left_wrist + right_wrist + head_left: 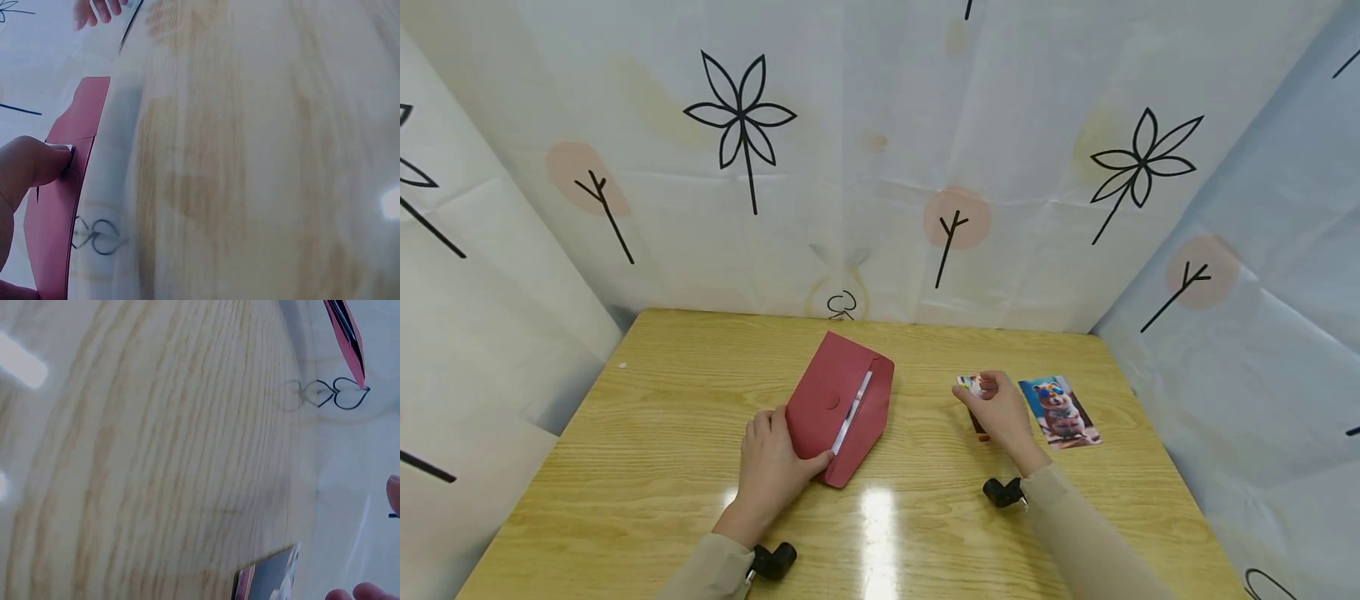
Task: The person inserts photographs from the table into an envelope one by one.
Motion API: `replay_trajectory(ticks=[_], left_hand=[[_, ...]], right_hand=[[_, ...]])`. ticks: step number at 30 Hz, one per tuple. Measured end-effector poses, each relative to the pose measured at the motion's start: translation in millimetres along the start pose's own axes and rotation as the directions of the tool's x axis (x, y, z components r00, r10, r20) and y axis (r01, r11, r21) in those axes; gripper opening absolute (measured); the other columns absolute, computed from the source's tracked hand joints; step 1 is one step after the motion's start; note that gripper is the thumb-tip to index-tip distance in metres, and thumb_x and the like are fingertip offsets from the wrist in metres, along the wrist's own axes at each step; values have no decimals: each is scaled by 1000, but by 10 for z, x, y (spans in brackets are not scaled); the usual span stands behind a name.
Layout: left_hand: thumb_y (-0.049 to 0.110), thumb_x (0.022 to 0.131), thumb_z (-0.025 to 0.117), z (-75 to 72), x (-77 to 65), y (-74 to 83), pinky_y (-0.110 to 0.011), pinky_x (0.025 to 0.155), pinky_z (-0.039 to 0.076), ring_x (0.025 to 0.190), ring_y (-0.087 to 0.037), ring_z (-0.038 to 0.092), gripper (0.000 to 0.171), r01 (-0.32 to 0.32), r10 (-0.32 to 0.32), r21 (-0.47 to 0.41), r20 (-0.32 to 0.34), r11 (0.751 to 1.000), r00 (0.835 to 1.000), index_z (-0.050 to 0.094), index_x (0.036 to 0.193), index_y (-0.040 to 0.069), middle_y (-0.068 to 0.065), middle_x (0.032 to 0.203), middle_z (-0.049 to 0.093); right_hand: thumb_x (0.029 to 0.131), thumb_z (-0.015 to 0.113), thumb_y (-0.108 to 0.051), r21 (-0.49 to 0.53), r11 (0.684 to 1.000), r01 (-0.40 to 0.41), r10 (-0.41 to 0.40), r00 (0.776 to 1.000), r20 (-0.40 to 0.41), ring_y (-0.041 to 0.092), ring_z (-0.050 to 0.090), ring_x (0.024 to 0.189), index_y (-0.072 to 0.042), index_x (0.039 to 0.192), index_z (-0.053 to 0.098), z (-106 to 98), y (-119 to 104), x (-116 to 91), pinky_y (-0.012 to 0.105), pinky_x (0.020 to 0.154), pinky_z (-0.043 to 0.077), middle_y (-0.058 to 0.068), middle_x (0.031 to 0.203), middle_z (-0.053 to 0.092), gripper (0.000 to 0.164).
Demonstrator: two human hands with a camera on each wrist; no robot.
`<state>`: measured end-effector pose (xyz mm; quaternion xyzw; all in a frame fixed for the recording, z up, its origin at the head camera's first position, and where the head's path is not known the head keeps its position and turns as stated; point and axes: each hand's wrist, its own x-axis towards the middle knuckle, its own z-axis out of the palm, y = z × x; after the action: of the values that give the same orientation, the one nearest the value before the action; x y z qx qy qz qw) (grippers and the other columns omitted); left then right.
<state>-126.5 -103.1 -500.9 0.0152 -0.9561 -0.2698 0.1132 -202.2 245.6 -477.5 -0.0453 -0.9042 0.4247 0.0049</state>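
Your left hand [775, 462] grips the red envelope [823, 396] near the desk's [685, 375] far edge; your right hand [1006, 418], fingers parted, hovers over one picture card [979, 427]; a second card [1060, 412] lies nearer the right edge.

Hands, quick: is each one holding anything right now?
Left hand: holding the red envelope, thumb at its opening.
Right hand: open, holding nothing, above a picture card.

A screened tabletop booth; printed white sheeting [865, 175] walls three sides of the wooden table [685, 392].
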Motion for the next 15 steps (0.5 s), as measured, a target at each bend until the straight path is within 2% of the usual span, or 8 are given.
replay_trajectory(ticks=[4, 8, 12, 15], left_hand=[[55, 61, 84, 7, -1, -14, -51, 92, 35, 110, -39, 40, 104, 30, -29, -25, 42, 999, 999, 43, 133, -9, -24, 120, 44], [54, 64, 83, 13, 12, -33, -51, 91, 38, 111, -38, 41, 105, 99, -88, -85, 128, 991, 988, 40, 136, -9, -24, 123, 43], [54, 65, 83, 0, 36, -47, -50, 90, 41, 112, -37, 41, 107, 155, -128, -122, 205, 980, 970, 38, 139, -8, -24, 125, 41], [54, 65, 83, -20, 57, -44, -49, 90, 42, 114, -36, 41, 107, 180, -143, -144, 238, 973, 961, 37, 140, -7, -22, 128, 40]], right_hand=[[82, 68, -58, 34, 999, -31, 31, 999, -11, 31, 52, 113, -6, 143, 38, -66, 74, 50, 46, 85, 50, 17, 135, 47, 86], [84, 70, -50, 56, 997, -59, 61, 998, -21, 36, 48, 117, -3, 146, 33, -139, 128, 90, 50, 87, 47, 21, 139, 41, 86], [85, 71, -47, 26, 995, -100, 100, 995, -13, 42, 40, 126, 0, 148, 26, -191, 162, 132, 55, 93, 42, 26, 144, 34, 91], [84, 71, -48, -43, 989, -140, 140, 990, -11, 47, 30, 130, 1, 150, 23, -204, 182, 161, 60, 96, 36, 29, 146, 30, 95]])
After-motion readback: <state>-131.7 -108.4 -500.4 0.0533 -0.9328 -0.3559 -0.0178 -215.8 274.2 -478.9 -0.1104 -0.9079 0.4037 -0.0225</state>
